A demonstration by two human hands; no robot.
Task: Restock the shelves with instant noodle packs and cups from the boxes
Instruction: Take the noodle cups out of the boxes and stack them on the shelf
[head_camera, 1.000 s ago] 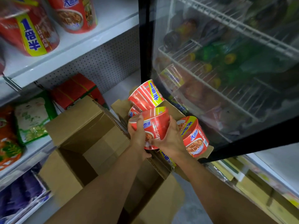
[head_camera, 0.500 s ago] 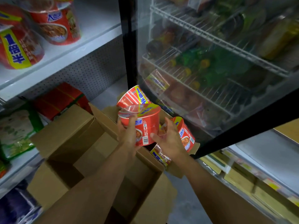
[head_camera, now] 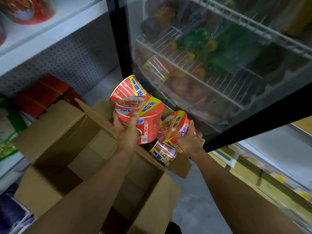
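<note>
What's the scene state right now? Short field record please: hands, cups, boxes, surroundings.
left hand: grips a red noodle cup
right hand: grips a second noodle cup
other cups: one behind, one lower on its side
near box: open, nothing visible inside
far box: holds the cups
shelf: more cups, top left
fridge door: glass, right

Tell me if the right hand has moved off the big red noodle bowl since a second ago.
Yes. The right hand left the big red noodle bowl and shifted toward the glass-door fridge, onto another cup.
</note>
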